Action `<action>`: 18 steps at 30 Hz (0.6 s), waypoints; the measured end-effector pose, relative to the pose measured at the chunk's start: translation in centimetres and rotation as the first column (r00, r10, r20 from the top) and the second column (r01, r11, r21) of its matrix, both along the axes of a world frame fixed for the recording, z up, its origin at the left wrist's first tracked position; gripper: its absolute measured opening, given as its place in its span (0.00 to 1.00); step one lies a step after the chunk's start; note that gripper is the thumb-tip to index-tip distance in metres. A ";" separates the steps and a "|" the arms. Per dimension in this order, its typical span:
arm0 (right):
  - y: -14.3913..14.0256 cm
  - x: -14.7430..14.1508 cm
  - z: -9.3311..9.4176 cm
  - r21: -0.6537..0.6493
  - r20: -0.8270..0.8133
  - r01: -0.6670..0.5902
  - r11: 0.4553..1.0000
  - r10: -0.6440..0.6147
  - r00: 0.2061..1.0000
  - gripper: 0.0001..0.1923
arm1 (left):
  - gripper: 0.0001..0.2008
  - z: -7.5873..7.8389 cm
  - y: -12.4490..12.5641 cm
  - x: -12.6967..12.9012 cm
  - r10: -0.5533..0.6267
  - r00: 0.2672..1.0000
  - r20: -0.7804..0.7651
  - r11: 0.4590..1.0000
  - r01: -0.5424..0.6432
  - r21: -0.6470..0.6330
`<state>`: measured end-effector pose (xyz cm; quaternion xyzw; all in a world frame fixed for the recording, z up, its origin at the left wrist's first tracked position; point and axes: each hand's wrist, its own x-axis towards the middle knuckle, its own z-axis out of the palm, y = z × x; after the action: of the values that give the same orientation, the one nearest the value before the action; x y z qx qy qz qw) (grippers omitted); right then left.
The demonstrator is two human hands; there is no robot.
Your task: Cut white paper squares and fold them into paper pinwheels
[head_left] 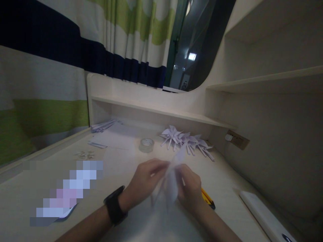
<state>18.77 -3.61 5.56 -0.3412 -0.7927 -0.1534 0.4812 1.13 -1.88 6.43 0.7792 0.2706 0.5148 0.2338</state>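
both hands (148, 178) (189, 185) pinch the blurred white paper (172, 185) between them

There are two hands (147, 178), one watch (115, 206), one tape roll (146, 146), one plug (228, 137), one curtain (136, 40) and several overlapping paper pinwheels (174, 134).

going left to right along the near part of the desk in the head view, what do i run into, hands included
Pixelated-out object → black wristwatch → left hand → motion-blurred white paper → right hand → yellow-and-black object, partly hidden → long white object.
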 end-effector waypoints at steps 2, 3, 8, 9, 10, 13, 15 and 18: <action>0.0 0.1 0.0 -0.024 0.019 -0.013 1.000 0.013 1.000 0.06 | 0.08 0.0 0.0 0.0 0.012 0.999 -0.045 1.000 -0.012 -0.013; 0.1 0.2 0.0 -0.028 0.032 -0.012 1.000 0.013 0.999 0.06 | 0.07 -0.1 0.0 0.0 0.032 0.997 -0.068 0.999 -0.032 -0.012; 0.1 0.2 0.2 0.077 0.152 0.028 0.997 -0.039 0.988 0.08 | 0.10 -0.5 -0.3 0.3 0.145 0.982 -0.124 0.989 -0.147 -0.007; 0.2 0.2 0.2 0.113 0.177 0.045 0.993 -0.064 0.982 0.07 | 0.10 -0.5 -0.4 0.4 0.163 0.979 -0.121 0.986 -0.165 -0.007; 0.2 0.3 0.2 0.148 0.201 0.062 0.987 -0.091 0.975 0.06 | 0.09 -0.5 -0.4 0.5 0.184 0.976 -0.117 0.983 -0.185 0.000; 0.4 0.5 -0.2 0.241 0.261 0.099 0.966 -0.162 0.951 0.07 | 0.09 -0.5 -0.6 0.6 0.241 0.963 -0.120 0.971 -0.238 0.037; 0.5 0.6 -0.4 0.268 0.293 0.106 0.958 -0.186 0.938 0.07 | 0.11 -0.5 -0.7 0.6 0.251 0.957 -0.145 0.968 -0.244 0.063; 0.5 0.6 -0.6 0.289 0.310 0.120 0.950 -0.211 0.927 0.07 | 0.13 -0.6 -0.7 0.7 0.259 0.950 -0.173 0.965 -0.249 0.079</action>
<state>19.36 -3.08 5.01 -0.3089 -0.8037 -0.3543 0.3649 1.81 -2.63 5.80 0.7880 0.3741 0.4745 0.1180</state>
